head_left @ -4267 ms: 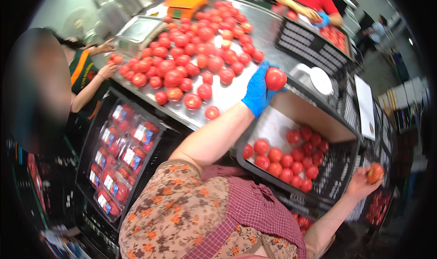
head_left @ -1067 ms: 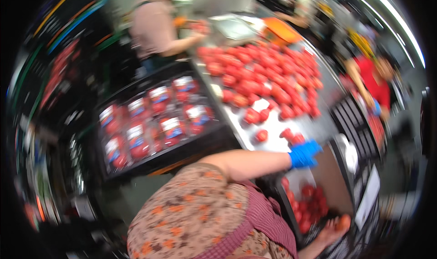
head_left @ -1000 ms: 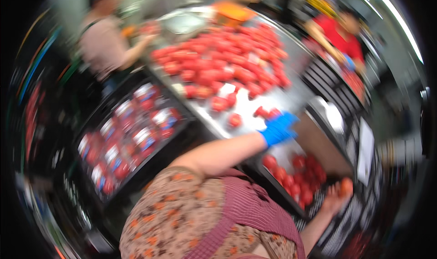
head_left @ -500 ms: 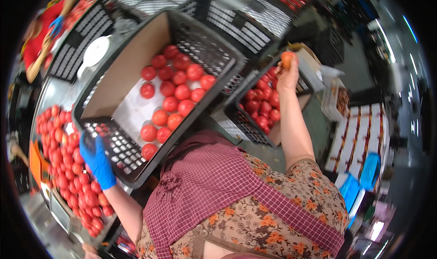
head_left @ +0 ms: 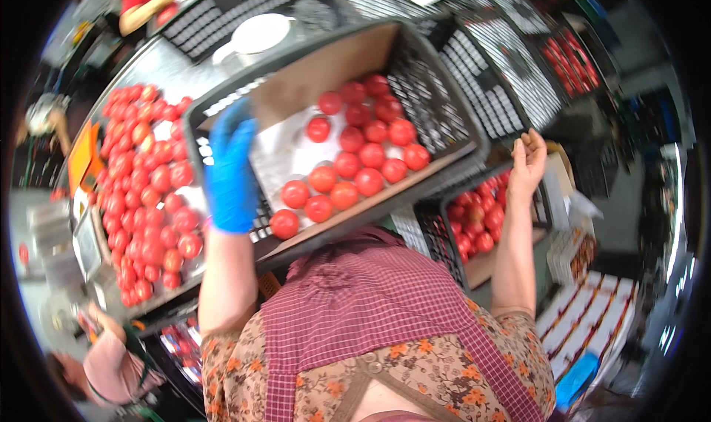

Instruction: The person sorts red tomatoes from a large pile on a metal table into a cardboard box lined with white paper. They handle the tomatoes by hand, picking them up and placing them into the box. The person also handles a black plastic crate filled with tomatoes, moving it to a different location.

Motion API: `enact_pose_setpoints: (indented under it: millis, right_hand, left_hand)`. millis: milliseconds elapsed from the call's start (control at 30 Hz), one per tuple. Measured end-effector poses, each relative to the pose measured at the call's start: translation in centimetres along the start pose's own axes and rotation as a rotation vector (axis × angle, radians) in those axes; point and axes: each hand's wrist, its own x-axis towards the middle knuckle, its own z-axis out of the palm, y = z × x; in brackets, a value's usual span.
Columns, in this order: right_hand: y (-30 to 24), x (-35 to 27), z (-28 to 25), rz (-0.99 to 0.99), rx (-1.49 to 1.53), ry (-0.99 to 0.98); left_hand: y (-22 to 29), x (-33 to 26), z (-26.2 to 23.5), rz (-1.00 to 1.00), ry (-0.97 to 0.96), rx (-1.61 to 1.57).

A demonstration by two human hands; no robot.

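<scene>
My left hand (head_left: 233, 174), in a blue glove, hangs over the left end of a black plastic crate (head_left: 463, 107). Its fingers are blurred but look apart, with nothing visible in them. Red tomatoes (head_left: 359, 137) lie along the near side and right part of the crate, on a white liner. Bare and lightly curled, my right hand (head_left: 528, 163) is raised at the far edge of a lower crate (head_left: 541, 200), thumb apart from the fingers. No tomato shows in it. That lower crate holds many more tomatoes (head_left: 474, 218).
Left of the black crate, loose tomatoes (head_left: 144, 192) cover a metal table (head_left: 167, 59). A white round container (head_left: 261, 33) stands behind the crate. More black crates (head_left: 229, 11) are at the back. Co-workers are at upper left and lower left. A white box (head_left: 589, 311) lies at right.
The tomato that was in my right hand is out of it. My left hand has gone from the crate's outer left side to over its left end. The whole view has turned.
</scene>
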Motion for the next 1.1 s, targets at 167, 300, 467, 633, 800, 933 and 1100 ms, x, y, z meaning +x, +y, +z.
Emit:
enact_pose_setpoints:
  millis: [167,300,467,633,800,933,1100]
  right_hand:
    - [-11.6,-0.2,18.2,-0.289,-0.117,-0.961]
    - [-4.5,-2.4,26.7,-0.587,-0.286,-1.516]
    - [8.3,-0.4,30.7,-0.837,-1.020,-1.364]
    - [4.7,-6.7,35.3,-0.788,-0.979,-1.482]
    - [2.8,-8.9,37.3,-0.799,-0.958,-1.540]
    - [2.2,-9.6,37.9,-0.813,-0.942,-1.571]
    - [2.7,-9.2,37.6,-0.805,-0.920,-1.579]
  left_hand:
    - [-5.3,1.0,-3.9,0.271,-0.014,0.646]
    - [-4.4,1.3,-3.2,0.213,-0.085,0.822]
    - [-6.1,1.9,-1.8,0.036,-0.075,0.826]
    - [-7.7,4.0,-1.5,0.031,-0.090,0.859]
    - [-6.4,3.4,-2.2,-0.035,-0.136,0.910]
    - [-6.0,3.1,-2.4,-0.027,-0.161,0.931]
    - [-6.3,3.4,-2.0,-0.059,-0.199,0.953]
